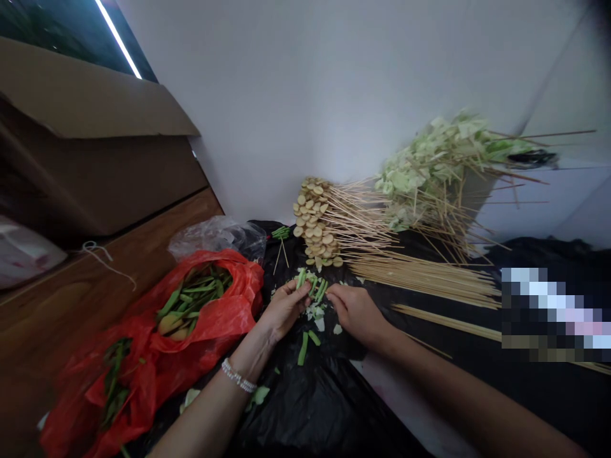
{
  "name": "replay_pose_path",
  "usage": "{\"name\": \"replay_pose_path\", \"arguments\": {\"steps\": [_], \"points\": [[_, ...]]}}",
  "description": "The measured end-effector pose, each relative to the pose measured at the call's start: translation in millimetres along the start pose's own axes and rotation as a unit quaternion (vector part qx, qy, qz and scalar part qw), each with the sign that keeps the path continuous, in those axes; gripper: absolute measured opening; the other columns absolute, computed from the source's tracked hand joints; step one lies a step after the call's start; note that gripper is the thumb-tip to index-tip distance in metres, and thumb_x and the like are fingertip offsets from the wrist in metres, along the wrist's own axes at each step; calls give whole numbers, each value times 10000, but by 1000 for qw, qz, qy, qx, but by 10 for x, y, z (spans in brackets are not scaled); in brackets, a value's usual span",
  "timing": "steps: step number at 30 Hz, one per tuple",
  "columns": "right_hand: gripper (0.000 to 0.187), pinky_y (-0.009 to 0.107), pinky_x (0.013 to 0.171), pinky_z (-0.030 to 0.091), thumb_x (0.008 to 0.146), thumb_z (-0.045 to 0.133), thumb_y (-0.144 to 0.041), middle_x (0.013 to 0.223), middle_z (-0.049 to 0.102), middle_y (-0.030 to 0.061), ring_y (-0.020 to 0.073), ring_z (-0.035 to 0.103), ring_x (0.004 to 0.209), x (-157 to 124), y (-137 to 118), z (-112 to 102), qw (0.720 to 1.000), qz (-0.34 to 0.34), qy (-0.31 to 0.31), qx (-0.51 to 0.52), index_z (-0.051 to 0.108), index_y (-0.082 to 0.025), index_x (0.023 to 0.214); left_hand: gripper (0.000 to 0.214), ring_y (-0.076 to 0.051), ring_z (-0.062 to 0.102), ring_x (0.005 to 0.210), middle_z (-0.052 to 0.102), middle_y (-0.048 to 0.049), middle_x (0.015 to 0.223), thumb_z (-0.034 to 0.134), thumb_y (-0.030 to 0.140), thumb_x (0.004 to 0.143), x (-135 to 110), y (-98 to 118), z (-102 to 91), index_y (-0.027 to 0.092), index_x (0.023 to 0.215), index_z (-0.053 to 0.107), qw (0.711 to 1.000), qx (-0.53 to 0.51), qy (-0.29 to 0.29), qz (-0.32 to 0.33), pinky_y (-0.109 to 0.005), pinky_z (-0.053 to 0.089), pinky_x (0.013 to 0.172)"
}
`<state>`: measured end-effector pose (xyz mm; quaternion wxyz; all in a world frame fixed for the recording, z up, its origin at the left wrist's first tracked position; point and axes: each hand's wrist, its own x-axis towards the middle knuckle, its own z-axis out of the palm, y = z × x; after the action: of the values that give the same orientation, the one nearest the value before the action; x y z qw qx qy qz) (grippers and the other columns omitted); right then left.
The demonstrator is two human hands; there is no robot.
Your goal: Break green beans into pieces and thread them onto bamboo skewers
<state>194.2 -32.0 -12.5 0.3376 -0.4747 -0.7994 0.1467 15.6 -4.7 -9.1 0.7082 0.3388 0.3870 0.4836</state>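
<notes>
My left hand point(289, 307), a beaded bracelet at its wrist, is closed around cut green bean pieces point(301, 278). Close by, my right hand point(356, 313) is in a pinch; whatever lies between its fingertips is too small to make out. More short bean pieces point(321, 291) show between the two hands, side by side. Below them, two loose bean pieces point(303, 348) lie on the black plastic sheet point(329, 394) among pale leaf scraps point(319, 324). Just beyond my hands is a small bundle of bean pieces on sticks point(280, 233).
Skewered potato slices point(312, 216) are piled against the white wall, with leafy skewers point(429, 159) to their right. Bare bamboo skewers point(429, 278) lie in front. At left are a red plastic bag point(214, 324) of green beans, a clear bag point(217, 238) and a cardboard box point(105, 178).
</notes>
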Motion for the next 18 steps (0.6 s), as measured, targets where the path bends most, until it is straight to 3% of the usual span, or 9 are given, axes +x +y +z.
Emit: {"name": "replay_pose_path", "arguments": {"steps": [6,13,18], "points": [[216,234,704,400,924,402,-200,793,659,40,154,612,755,7,48,21,1000,12,6,12,599,-186,837,274,-101,604,702,670,-29,776,841,246,585,25,48,-18,140,779,679,998,-41,45,-1,-195,465,632],[209,225,685,392,922,410,-196,769,652,31,145,606,729,-11,50,43,1000,7,4,3,593,-186,822,277,-65,554,662,613,7,697,830,299,594,31,-9,-2,119,715,658,995,34,47,78,-171,439,653],[239,232,701,383,935,378,-195,787,651,41,152,602,758,-27,37,28,999,-1,1,-43,590,-184,825,281,-69,553,682,613,1,721,830,299,596,38,-25,-20,116,729,662,997,26,26,69,-179,433,668]]}}
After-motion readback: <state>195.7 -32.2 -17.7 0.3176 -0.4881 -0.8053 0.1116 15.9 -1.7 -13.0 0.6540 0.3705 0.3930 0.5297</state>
